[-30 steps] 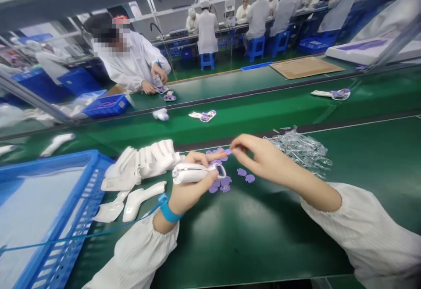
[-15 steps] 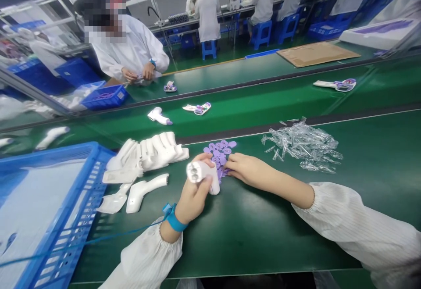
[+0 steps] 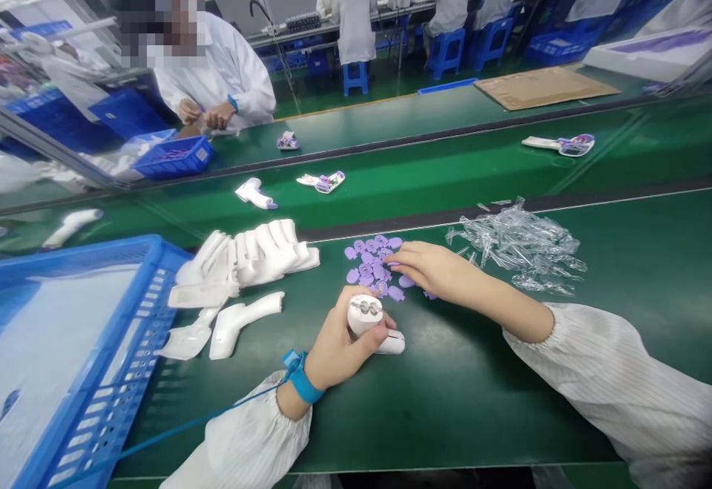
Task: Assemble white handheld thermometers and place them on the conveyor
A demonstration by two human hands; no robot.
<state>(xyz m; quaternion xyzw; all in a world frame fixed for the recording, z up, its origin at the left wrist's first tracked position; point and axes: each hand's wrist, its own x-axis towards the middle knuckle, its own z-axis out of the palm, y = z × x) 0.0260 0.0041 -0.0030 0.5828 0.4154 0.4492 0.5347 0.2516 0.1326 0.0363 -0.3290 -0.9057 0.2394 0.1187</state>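
My left hand [image 3: 340, 346] is closed round a white thermometer housing [image 3: 371, 322], its two-holed front end facing me. A blue wrist strap [image 3: 300, 381] with a cord sits on that wrist. My right hand [image 3: 431, 270] lies over a heap of small purple plastic parts [image 3: 371, 263] on the green table, fingers bent down onto the pieces; whether it grips one is hidden. A pile of white housing halves [image 3: 250, 255] lies left of the purple parts.
A blue crate [image 3: 111, 355] stands at the left. A heap of clear plastic bags [image 3: 520, 244] lies to the right. Thermometer parts [image 3: 325, 181] ride the green belt behind. A co-worker [image 3: 216, 77] in white works across the belt; more workers sit at far benches.
My left hand has drawn the white housing back toward me and turned its front end up. My right hand has come down from the air onto the purple parts.
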